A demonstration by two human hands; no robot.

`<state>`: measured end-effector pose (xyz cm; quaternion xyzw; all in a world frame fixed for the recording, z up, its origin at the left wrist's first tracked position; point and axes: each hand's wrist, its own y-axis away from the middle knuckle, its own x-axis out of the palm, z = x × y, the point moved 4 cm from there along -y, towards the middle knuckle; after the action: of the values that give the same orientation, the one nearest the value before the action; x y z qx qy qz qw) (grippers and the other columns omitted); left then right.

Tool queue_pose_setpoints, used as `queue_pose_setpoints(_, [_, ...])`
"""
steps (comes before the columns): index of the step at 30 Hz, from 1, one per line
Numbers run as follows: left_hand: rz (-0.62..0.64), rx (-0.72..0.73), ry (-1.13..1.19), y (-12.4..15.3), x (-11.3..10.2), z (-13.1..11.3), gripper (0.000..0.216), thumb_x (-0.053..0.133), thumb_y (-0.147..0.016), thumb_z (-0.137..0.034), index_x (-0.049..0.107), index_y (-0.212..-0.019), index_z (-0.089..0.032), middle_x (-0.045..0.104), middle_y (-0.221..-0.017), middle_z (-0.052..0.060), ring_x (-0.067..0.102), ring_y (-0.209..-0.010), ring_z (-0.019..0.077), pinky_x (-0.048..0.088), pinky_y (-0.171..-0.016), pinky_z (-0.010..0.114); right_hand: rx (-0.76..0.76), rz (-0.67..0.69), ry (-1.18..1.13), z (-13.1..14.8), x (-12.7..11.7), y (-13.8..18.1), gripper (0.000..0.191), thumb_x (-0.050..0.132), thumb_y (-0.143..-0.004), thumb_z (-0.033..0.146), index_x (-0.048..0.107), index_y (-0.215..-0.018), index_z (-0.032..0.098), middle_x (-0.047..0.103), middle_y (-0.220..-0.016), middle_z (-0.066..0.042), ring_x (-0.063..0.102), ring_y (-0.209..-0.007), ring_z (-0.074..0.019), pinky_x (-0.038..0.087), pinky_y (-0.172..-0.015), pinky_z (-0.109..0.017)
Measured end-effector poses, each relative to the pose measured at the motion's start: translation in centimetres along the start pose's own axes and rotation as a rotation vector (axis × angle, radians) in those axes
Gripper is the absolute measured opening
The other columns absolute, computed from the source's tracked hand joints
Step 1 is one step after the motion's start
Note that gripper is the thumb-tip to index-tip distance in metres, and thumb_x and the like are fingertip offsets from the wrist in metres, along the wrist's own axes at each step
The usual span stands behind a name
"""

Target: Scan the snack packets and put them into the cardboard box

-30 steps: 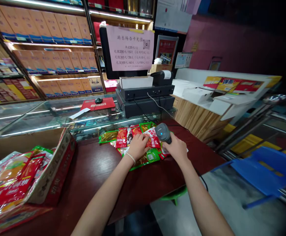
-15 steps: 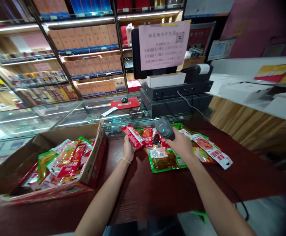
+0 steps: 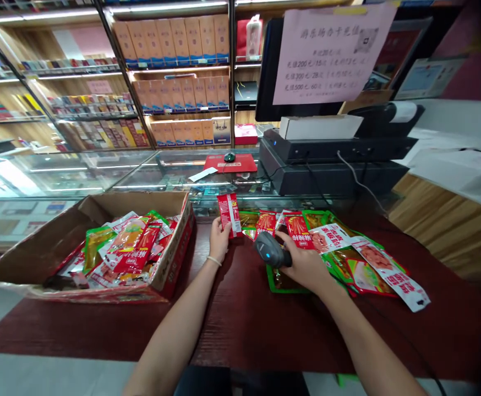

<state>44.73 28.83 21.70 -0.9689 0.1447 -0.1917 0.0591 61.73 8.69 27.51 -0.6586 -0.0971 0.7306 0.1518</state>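
Observation:
My left hand pinches a small red snack packet, held up with its printed back and barcode showing. In my right hand is a dark grey barcode scanner, a blue light lit on it, its head pointing left toward the packet. Beneath and beyond the scanner lies a spread of snack packets: red ones, green-edged ones and a long white-and-pink one. To the left, an open cardboard box holds a heap of similar packets.
Dark red-brown counter lies under everything. Behind it stand a glass display case, a mouse on a red mat, and a cash drawer below a monitor with a pink sign. A cable runs along the right.
The red packet has turned more upright in my left hand. My right hand has brought the scanner lower and tilted it leftward. The camera view has shifted as well.

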Motion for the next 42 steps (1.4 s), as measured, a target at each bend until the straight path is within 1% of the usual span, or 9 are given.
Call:
queue_pose_setpoints(5, [-0.009, 0.020, -0.014, -0.1, -0.1, 0.0, 0.041, 0.070, -0.076, -0.041, 0.057, -0.106, -0.016, 0.070, -0.100, 0.008, 0.067, -0.087, 0.0187, 0.053, -0.078, 0.031, -0.051, 0.052, 0.026, 1.4, 0.1, -0.1, 0.065, 0.062, -0.077, 0.031, 0.041, -0.138, 0.018, 0.075, -0.087, -0.005, 0.071, -0.067, -0.0232, 0.040, -0.054, -0.028])
queue_pose_setpoints(11, [-0.032, 0.021, -0.062, -0.1, 0.0, 0.2, 0.036, 0.067, -0.078, -0.038, 0.061, -0.105, -0.016, 0.070, -0.103, 0.009, 0.066, -0.088, 0.0192, 0.053, -0.077, 0.031, -0.067, 0.092, 0.018, 1.8, -0.3, -0.1, 0.036, 0.063, -0.077, 0.033, 0.057, -0.110, 0.021, 0.075, -0.089, -0.004, 0.071, -0.074, -0.0234, 0.038, -0.056, -0.027])
queue_pose_setpoints(19, [-0.011, 0.005, -0.030, -0.1, -0.2, 0.5, 0.037, 0.068, -0.077, -0.038, 0.056, -0.105, -0.016, 0.069, -0.096, 0.008, 0.066, -0.080, 0.0178, 0.053, -0.075, 0.032, -0.087, 0.030, -0.008, 1.6, -0.2, -0.1, 0.046, 0.062, -0.078, 0.030, 0.056, -0.123, 0.021, 0.075, -0.097, -0.006, 0.071, -0.077, -0.0226, 0.042, -0.060, -0.028])
queue_pose_setpoints(23, [-0.039, 0.098, -0.159, 0.2, 0.5, -0.7, 0.031, 0.064, -0.078, -0.028, 0.056, -0.106, -0.017, 0.068, -0.099, 0.007, 0.065, -0.086, 0.0179, 0.051, -0.079, 0.031, -0.049, -0.004, 0.021, 1.3, 0.3, -0.3, 0.039, 0.060, -0.077, 0.026, 0.060, -0.116, 0.019, 0.074, -0.098, -0.007, 0.071, -0.080, -0.0226, 0.044, -0.062, -0.029])
queue_pose_setpoints(27, [-0.013, 0.172, -0.198, 1.0, 2.0, -5.5, 0.026, 0.060, -0.077, -0.018, 0.056, -0.103, -0.017, 0.068, -0.097, 0.006, 0.065, -0.087, 0.0178, 0.050, -0.079, 0.029, -0.038, -0.120, 0.011, 1.3, 0.7, -0.3, 0.037, 0.057, -0.079, 0.027, 0.061, -0.116, 0.019, 0.075, -0.095, -0.007, 0.071, -0.080, -0.0232, 0.046, -0.062, -0.030])
queue_pose_setpoints(32, [0.158, 0.294, -0.373, 3.2, 1.8, -15.4, 0.033, 0.060, -0.080, -0.020, 0.059, -0.113, -0.020, 0.071, -0.092, 0.003, 0.065, -0.079, 0.0188, 0.050, -0.075, 0.029, -0.016, -0.233, 0.031, 1.3, 0.8, -0.6, 0.038, 0.056, -0.078, 0.028, 0.064, -0.114, 0.019, 0.075, -0.089, -0.008, 0.070, -0.074, -0.0254, 0.044, -0.057, -0.030])
queue_pose_setpoints(37, [-0.041, 0.465, -0.808, 5.5, -4.5, -23.2, 0.035, 0.057, -0.081, -0.016, 0.063, -0.114, -0.025, 0.072, -0.094, 0.003, 0.066, -0.085, 0.0217, 0.047, -0.083, 0.031, 0.016, -0.265, 0.079, 3.0, -0.4, -2.1, 0.040, 0.057, -0.080, 0.037, 0.065, -0.114, 0.019, 0.075, -0.082, -0.008, 0.069, -0.065, -0.0260, 0.038, -0.052, -0.030])
queue_pose_setpoints(40, [-0.239, 0.464, -0.993, 5.9, -9.0, -24.6, 0.036, 0.059, -0.080, -0.017, 0.063, -0.115, -0.025, 0.072, -0.093, 0.005, 0.066, -0.088, 0.0254, 0.045, -0.087, 0.034, 0.003, -0.261, 0.078, 5.1, -1.1, -3.5, 0.040, 0.058, -0.080, 0.040, 0.065, -0.114, 0.020, 0.074, -0.079, -0.007, 0.068, -0.066, -0.0256, 0.036, -0.052, -0.029])
queue_pose_setpoints(42, [-0.247, 0.479, -1.059, 5.9, -11.0, -24.4, 0.042, 0.065, -0.077, -0.018, 0.063, -0.118, -0.024, 0.071, -0.101, 0.008, 0.064, -0.098, 0.0287, 0.044, -0.093, 0.038, -0.020, -0.258, 0.070, 6.6, -1.3, -4.4, 0.040, 0.057, -0.080, 0.040, 0.064, -0.113, 0.020, 0.074, -0.079, -0.007, 0.068, -0.068, -0.0253, 0.035, -0.052, -0.028])
